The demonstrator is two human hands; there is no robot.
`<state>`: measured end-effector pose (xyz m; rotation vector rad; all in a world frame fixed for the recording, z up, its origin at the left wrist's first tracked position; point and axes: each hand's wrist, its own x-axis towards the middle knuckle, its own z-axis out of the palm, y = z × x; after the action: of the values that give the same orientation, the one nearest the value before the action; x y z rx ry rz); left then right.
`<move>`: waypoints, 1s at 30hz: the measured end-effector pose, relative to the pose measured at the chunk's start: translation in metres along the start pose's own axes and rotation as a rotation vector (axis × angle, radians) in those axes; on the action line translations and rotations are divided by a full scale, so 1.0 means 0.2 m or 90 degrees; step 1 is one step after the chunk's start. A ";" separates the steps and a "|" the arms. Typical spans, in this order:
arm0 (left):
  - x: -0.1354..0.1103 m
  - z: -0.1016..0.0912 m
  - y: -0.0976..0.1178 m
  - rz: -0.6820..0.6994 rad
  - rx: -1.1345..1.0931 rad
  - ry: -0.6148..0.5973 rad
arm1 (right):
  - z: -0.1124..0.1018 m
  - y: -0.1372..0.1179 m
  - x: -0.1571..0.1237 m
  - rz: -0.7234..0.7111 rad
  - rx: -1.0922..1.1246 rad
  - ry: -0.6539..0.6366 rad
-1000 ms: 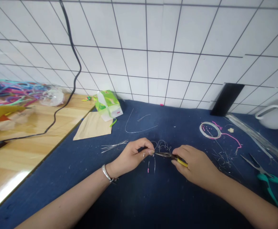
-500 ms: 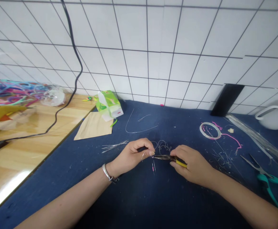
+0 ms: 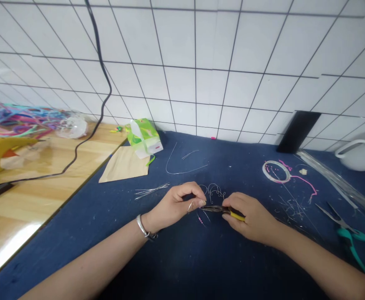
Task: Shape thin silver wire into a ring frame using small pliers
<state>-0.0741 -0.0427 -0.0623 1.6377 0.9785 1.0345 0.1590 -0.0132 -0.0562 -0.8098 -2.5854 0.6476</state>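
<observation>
My left hand [image 3: 177, 205] is closed in a pinch on a thin silver wire [image 3: 201, 214] with pink tips, held low over the blue cloth [image 3: 182, 258]. My right hand [image 3: 247, 214] grips yellow-handled pliers [image 3: 222, 209], whose jaws point left and meet the wire beside my left fingertips. Just behind the hands lies a small piece of looped bent wire [image 3: 214, 190]. A silver bangle [image 3: 142, 227] sits on my left wrist.
A bundle of straight wires [image 3: 151, 190] and a curved wire [image 3: 182, 164] lie on the cloth. A tape roll [image 3: 275, 171], teal-handled scissors [image 3: 351, 237], brown paper [image 3: 124, 170], a green box [image 3: 144, 136], a black cable [image 3: 85, 137] and a yellow glue gun [image 3: 1, 150] lie around.
The wire's hanging pink-tipped ends have swung from pointing straight down to slanting out to the right. Both hands have stayed in nearly the same place.
</observation>
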 end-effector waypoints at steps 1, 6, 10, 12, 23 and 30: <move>0.00 0.00 0.00 0.000 0.003 0.000 | 0.00 0.00 0.00 0.002 -0.003 -0.002; 0.00 0.00 0.00 0.007 0.024 -0.001 | 0.00 0.00 -0.01 0.015 -0.019 -0.006; 0.00 -0.01 0.01 0.013 0.066 -0.005 | 0.01 0.00 -0.01 0.026 -0.028 -0.009; 0.00 -0.01 0.00 0.015 0.077 -0.007 | 0.01 0.00 -0.02 0.028 -0.029 -0.009; 0.00 0.00 0.00 0.011 0.108 -0.026 | 0.00 -0.03 -0.02 0.064 -0.065 -0.037; 0.00 0.03 0.00 0.005 0.137 -0.001 | 0.00 -0.06 -0.03 0.084 -0.109 -0.033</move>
<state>-0.0697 -0.0445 -0.0642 1.8175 1.1148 0.9586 0.1587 -0.0253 -0.0508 -1.0386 -2.6795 0.4934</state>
